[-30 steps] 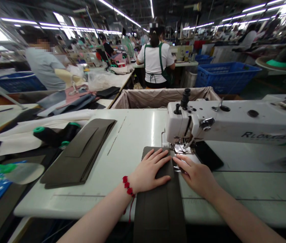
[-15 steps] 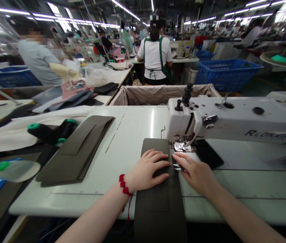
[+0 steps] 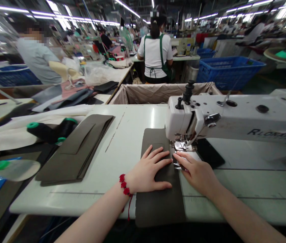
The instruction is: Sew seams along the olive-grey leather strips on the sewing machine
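Note:
My left hand point(image 3: 149, 170) lies flat with fingers spread on a dark olive fabric panel point(image 3: 160, 209), which has a stitched rectangular outline. The panel's right edge runs beside the needle area point(image 3: 182, 145) of a white sewing machine point(image 3: 234, 116). Close to that edge is my right hand point(image 3: 198, 173), its index finger stretched toward the panel. Two small silver points of what look like thread snips point(image 3: 176, 166) stick out from under its curled fingers; the rest of the tool is hidden in the hand.
A stack of olive panels point(image 3: 74, 152) lies on the left of the pale table point(image 3: 122, 135). Black thread cones point(image 3: 41, 132) stand beyond it. A cloth-lined bin point(image 3: 163, 92) sits behind the table, with a blue basket point(image 3: 230, 72) and co-workers point(image 3: 155, 57) farther back.
The panel has slid away from me along the machine, its near edge now showing at the table's front. My left hand's fingers are spread wider; my right hand has barely moved.

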Action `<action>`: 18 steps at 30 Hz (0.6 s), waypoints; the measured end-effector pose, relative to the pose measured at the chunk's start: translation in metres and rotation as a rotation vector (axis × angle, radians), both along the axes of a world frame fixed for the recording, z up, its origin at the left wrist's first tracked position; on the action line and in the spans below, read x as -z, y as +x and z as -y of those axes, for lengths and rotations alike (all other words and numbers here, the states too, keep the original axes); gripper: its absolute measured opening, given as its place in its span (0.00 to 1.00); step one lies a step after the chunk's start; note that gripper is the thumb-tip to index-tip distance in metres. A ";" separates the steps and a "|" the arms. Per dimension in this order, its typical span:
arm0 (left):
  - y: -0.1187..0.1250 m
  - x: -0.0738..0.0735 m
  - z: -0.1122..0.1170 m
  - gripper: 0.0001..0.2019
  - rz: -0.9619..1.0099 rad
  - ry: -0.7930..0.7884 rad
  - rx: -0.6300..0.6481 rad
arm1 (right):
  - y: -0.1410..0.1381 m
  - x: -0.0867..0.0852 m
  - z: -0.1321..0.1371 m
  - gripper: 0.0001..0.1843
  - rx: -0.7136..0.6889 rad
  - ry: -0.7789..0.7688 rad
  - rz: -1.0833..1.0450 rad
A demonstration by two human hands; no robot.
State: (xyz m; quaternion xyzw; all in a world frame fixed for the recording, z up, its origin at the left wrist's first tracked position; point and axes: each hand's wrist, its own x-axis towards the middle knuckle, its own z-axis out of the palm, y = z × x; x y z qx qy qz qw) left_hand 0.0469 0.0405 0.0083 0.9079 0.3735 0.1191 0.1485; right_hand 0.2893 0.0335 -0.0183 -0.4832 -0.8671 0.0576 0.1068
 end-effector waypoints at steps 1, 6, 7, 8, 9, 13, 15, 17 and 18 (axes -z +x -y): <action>0.000 0.000 0.000 0.39 -0.006 0.001 -0.005 | 0.000 0.000 0.000 0.30 0.001 0.001 -0.001; -0.001 0.002 0.000 0.29 -0.010 0.017 -0.004 | 0.000 0.002 0.000 0.29 0.008 0.012 -0.009; -0.001 0.003 0.000 0.26 -0.009 0.019 0.005 | 0.000 0.002 0.000 0.29 0.007 0.014 -0.012; 0.000 0.003 0.000 0.24 -0.008 0.019 0.014 | 0.000 0.002 0.000 0.29 0.006 0.016 -0.016; 0.000 0.003 0.000 0.21 -0.007 0.020 0.024 | 0.000 0.002 0.000 0.29 0.005 0.017 -0.019; 0.000 0.007 -0.002 0.19 -0.011 0.038 0.039 | 0.001 0.001 0.000 0.29 0.002 0.009 -0.015; -0.001 0.010 -0.003 0.21 -0.018 0.056 0.037 | 0.001 0.001 0.000 0.29 0.003 0.010 -0.016; -0.002 0.011 -0.003 0.24 -0.021 0.075 0.028 | 0.001 0.001 0.000 0.29 0.004 0.016 -0.021; -0.002 0.011 -0.003 0.24 -0.020 0.082 0.023 | 0.001 0.001 0.000 0.29 0.004 0.018 -0.022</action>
